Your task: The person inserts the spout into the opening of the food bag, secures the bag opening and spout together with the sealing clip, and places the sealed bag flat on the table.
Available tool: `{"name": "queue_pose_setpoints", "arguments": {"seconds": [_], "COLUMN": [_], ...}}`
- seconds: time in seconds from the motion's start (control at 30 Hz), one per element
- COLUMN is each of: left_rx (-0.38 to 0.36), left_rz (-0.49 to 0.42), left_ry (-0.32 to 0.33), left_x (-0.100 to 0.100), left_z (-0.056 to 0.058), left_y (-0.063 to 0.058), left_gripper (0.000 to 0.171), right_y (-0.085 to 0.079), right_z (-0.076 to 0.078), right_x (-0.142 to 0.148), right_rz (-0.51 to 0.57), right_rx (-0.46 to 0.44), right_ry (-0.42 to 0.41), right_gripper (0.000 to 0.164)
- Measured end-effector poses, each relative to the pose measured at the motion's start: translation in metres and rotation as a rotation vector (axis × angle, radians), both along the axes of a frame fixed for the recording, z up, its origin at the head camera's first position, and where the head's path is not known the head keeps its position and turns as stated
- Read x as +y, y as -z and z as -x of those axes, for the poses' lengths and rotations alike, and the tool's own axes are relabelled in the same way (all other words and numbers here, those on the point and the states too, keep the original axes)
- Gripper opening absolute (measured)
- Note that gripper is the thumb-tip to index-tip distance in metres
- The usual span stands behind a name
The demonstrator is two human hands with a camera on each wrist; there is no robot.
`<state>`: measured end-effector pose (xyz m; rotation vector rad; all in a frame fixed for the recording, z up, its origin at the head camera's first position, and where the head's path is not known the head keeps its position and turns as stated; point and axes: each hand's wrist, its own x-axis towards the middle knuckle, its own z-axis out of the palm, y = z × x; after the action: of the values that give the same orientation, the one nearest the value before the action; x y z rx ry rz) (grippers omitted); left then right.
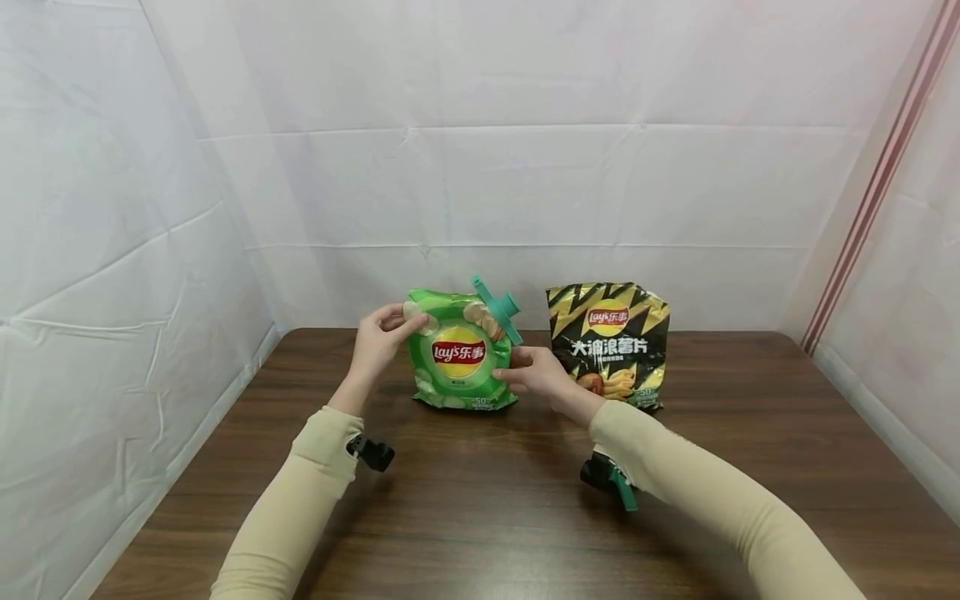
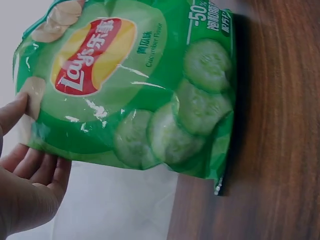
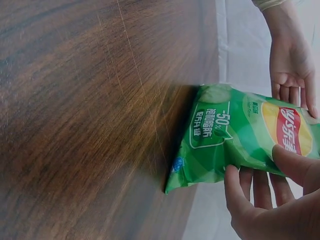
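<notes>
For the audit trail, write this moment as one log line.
left hand: grips green bag; right hand: grips green bag; teal clip: across its upper corner; black bag: stands apart

Left hand (image 1: 377,340) higher than right hand (image 1: 542,375)

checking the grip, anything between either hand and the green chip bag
Nothing visible: left hand and right hand both grip the green chip bag. The teal clip crosses its upper-right corner, above the right hand.

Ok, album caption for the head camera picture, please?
Left hand and right hand hold a green chip bag with a teal clip; a black bag stands nearby.
</notes>
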<state>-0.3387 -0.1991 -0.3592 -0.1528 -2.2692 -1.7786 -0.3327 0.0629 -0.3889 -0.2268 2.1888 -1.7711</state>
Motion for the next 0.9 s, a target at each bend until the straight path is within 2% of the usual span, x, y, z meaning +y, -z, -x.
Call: {"name": "queue_pose_setpoints", "arguments": {"seconds": [0.1,0.2,0.27,0.33,0.47,0.63,0.73,0.9], "left_rx": [0.011,0.028,0.031,0.033,0.018,-0.060,-0.112,-0.158], "left_rz": [-0.042,-0.056,-0.050,-0.009,0.099,0.207,0.238,0.259], "left_ry": [-0.004,-0.013,-0.008,-0.004,0.028,0.088,0.119,0.159], "left_x": [-0.001,0.001,0.000,-0.001,-0.005,-0.007,-0.009,-0.011], "left_z": [0.000,-0.007,-0.009,-0.008,0.000,0.000,-0.002,-0.005], "left_y": [0.001,-0.006,-0.007,-0.003,0.013,0.025,0.029,0.033], "left_gripper": [0.039,0.033,0.031,0.031,0.034,0.041,0.039,0.036], "right_y": [0.001,0.002,0.002,0.002,0.001,0.003,0.003,0.003], "right_z": [0.000,0.001,0.000,0.000,0.000,0.001,0.001,0.001], "right_x": [0.000,-0.001,-0.002,-0.002,-0.004,-0.007,-0.009,-0.010], "right_rz": [0.000,-0.011,-0.019,-0.030,-0.049,-0.081,-0.108,-0.126], "right_rx": [-0.006,-0.002,0.002,0.010,0.021,0.024,0.029,0.045], "right_ry": [0.008,0.017,0.020,0.022,0.040,0.071,0.086,0.098], "right_gripper": [0.047,0.047,0.047,0.048,0.047,0.050,0.052,0.053]}}
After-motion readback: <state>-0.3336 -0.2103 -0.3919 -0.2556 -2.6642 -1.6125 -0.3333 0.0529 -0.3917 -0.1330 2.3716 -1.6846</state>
